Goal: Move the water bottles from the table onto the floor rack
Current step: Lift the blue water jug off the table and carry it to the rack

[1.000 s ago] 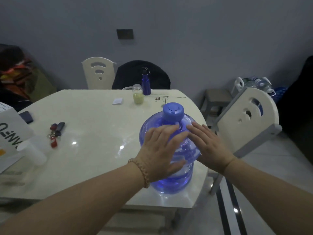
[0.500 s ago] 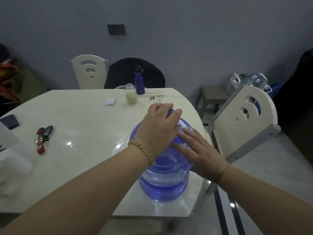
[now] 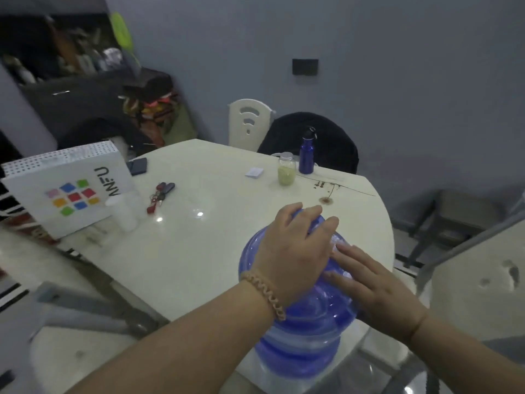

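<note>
A big translucent blue water bottle (image 3: 306, 331) stands at the near edge of the white table (image 3: 204, 251). My left hand (image 3: 295, 248), with a beaded bracelet at the wrist, wraps over the bottle's cap and neck, hiding them. My right hand (image 3: 369, 282) lies flat with spread fingers against the bottle's right shoulder. A small dark blue metal bottle (image 3: 306, 155) stands upright at the far side of the table. No floor rack shows in this view.
On the table are a jar of yellowish stuff (image 3: 287, 170), a key bunch (image 3: 159, 194), a white cup (image 3: 125, 211), a phone (image 3: 137, 166) and a white box with coloured squares (image 3: 71, 189). White chairs (image 3: 480, 282) stand at right and behind; a stool (image 3: 466, 211) sits beyond.
My left hand climbed from the bottle's side onto its cap and gripped it. The right hand stayed on the shoulder. The view swung left and the bottle sits nearer the table edge.
</note>
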`<action>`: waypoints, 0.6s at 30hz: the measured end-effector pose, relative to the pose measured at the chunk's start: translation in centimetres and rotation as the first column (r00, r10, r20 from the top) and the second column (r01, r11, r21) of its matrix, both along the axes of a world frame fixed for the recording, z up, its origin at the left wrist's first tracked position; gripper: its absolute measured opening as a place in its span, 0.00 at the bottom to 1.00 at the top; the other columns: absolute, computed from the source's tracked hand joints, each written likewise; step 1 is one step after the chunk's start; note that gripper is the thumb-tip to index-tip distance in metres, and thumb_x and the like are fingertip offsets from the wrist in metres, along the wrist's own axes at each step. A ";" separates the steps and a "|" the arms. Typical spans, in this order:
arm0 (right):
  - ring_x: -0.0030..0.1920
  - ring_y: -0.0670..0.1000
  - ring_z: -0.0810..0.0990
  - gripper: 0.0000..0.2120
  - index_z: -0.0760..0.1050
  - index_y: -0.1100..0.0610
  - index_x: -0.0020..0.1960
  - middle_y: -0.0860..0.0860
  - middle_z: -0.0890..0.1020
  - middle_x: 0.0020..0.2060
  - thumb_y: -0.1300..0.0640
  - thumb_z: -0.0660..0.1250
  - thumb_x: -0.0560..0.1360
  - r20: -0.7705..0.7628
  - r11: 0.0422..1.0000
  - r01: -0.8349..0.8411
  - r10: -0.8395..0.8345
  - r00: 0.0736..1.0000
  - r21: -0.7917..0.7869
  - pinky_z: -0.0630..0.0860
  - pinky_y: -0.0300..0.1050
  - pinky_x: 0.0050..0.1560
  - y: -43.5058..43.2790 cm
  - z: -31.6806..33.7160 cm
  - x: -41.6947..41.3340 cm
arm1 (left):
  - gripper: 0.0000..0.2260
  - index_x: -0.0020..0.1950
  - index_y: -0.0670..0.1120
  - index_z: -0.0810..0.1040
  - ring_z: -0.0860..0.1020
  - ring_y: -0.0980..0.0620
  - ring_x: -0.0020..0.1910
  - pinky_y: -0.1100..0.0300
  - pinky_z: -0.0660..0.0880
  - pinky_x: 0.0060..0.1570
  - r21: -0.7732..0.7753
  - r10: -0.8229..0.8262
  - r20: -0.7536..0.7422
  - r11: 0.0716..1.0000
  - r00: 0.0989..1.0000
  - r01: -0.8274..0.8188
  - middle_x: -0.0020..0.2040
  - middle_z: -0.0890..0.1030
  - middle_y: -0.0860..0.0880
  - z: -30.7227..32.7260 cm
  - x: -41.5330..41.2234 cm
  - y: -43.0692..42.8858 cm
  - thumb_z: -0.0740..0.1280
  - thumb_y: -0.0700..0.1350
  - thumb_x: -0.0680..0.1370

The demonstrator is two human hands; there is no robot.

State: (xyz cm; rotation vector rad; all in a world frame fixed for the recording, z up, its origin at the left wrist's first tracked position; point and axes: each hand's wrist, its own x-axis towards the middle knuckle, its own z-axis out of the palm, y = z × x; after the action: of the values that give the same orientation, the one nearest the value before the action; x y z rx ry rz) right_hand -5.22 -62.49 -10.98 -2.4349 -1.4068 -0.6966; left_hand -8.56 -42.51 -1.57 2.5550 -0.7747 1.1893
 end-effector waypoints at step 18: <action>0.72 0.64 0.59 0.28 0.63 0.50 0.69 0.56 0.62 0.71 0.50 0.71 0.74 0.127 0.934 -0.327 0.310 0.942 0.146 0.62 0.63 0.69 -0.1 -0.3 3.4 | 0.21 0.58 0.43 0.81 0.80 0.44 0.49 0.50 0.79 0.49 -0.073 0.029 -0.232 0.996 0.972 -0.047 0.53 0.82 0.42 0.8 0.9 -0.2 0.77 0.46 0.68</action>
State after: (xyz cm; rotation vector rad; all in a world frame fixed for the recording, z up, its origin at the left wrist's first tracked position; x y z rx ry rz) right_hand -1.81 -62.56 -11.26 -2.0060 -1.6601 -0.8289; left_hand -7.63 -42.68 -0.78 2.5922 -0.6164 0.8914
